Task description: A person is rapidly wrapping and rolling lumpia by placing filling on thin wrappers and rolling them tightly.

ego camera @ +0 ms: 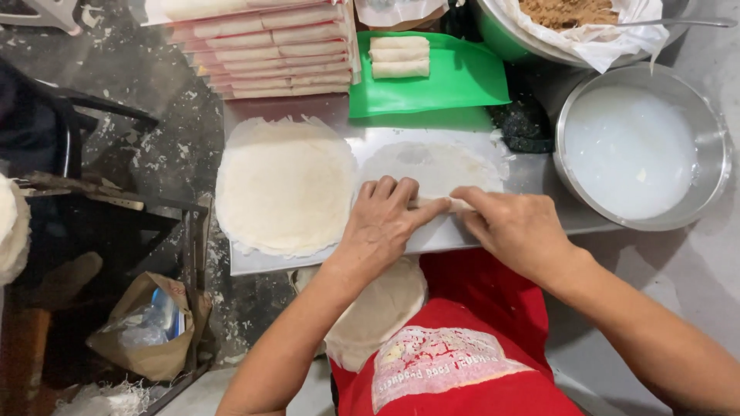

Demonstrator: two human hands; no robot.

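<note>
— Left hand (379,223) and right hand (515,225)?
— Both pinched on the half-rolled wrapper (435,171), flat on the desk (532,176).
— Risk?
— Could have torn if pulled too tight; looked thin.

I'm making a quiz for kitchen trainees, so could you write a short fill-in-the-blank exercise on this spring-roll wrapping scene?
1. Both hands, left hand and right hand, roll a thin wrapper on a ____ tray.
2. Three finished rolls lie on a ____ board.
3. The steel bowl at right holds a ____ liquid.

Missing words: metal; green; white
</note>
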